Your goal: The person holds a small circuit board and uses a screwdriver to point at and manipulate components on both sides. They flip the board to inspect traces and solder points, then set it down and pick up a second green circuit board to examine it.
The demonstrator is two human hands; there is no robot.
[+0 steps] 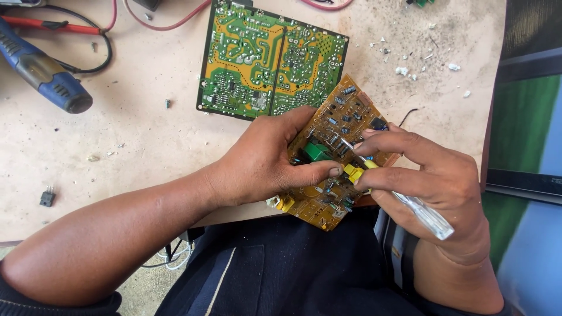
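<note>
The left hand (266, 161) grips a small orange circuit board (336, 149), held tilted above the table edge. The right hand (436, 181) clasps a clear-handled screwdriver (410, 205), its tip on the board's components. Behind lies 1 larger green circuit board (269, 58) on the beige table (134, 129).

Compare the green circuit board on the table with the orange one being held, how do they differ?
The green circuit board lies flat on the table, untouched; the orange circuit board is tilted, gripped by the left hand, while the right hand puts a clear-handled tool to it. The green board shows its solder side with yellow patches; the orange one shows its component side, with a green part and yellow parts. The green board looks larger. Both are bare, rectangular boards.
</note>
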